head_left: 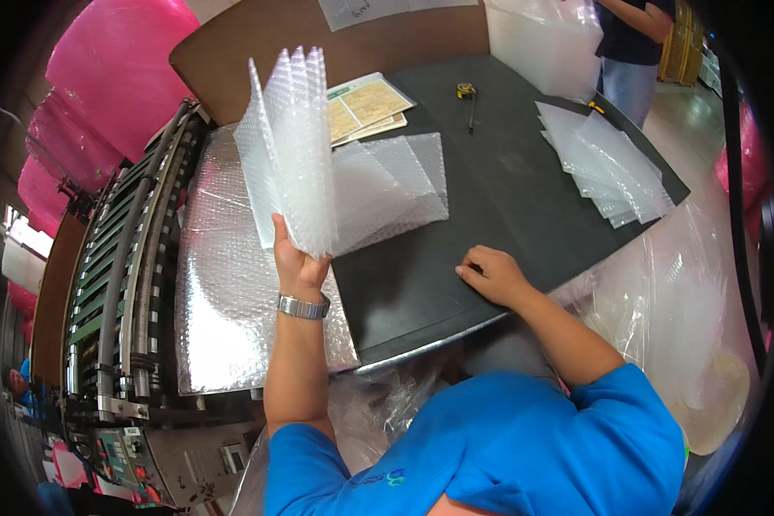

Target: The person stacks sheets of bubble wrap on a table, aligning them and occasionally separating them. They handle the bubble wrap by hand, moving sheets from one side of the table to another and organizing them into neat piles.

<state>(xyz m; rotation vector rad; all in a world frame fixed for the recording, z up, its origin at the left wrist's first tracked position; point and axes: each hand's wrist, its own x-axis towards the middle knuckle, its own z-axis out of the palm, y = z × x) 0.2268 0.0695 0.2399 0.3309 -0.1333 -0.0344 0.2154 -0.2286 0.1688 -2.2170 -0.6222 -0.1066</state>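
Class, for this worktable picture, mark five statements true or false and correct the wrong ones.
1. The left hand holds clear bubble-wrap sheets upright. True.
2. A yellow-and-black tape measure lies on the black tabletop. True.
3. The right hand grips the tape measure. False: the tape measure lies well beyond that hand.
4. The metal wristband is on the right wrist. False: it is on the left.
5. The fanned sheets toward the tabletop's right edge are pink. False: they are clear and whitish.

Head-worn fisheye, looking down, near both hands
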